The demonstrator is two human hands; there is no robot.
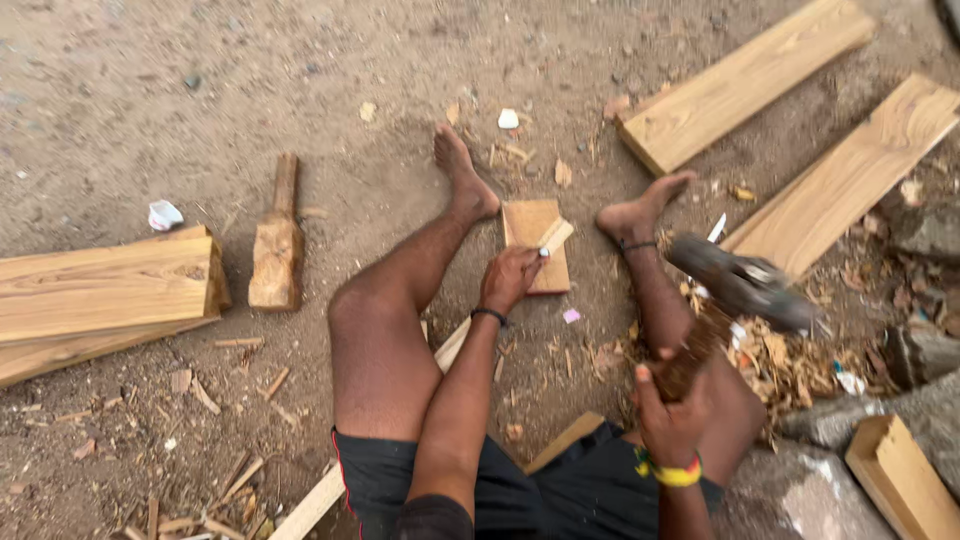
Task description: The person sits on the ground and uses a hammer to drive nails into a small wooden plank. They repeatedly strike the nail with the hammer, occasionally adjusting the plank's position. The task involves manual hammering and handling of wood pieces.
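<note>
I sit on bare dirt with my legs spread. My left hand (510,278) grips a thin wooden stick (553,236) and holds its end on a small square wooden block (535,222) between my feet. My right hand (668,410) is raised beside my right knee, closed on the wooden handle of a hatchet (738,283). Its dark metal head is blurred and hangs above the ground to the right of the block. A long thin slat (320,500) runs under my left leg.
A wooden mallet (277,250) lies to the left of my left leg. Stacked planks (105,290) lie at the far left, two long planks (745,80) (850,180) at the upper right. Wood chips (790,365) pile by my right leg. Stones (920,350) sit at the right.
</note>
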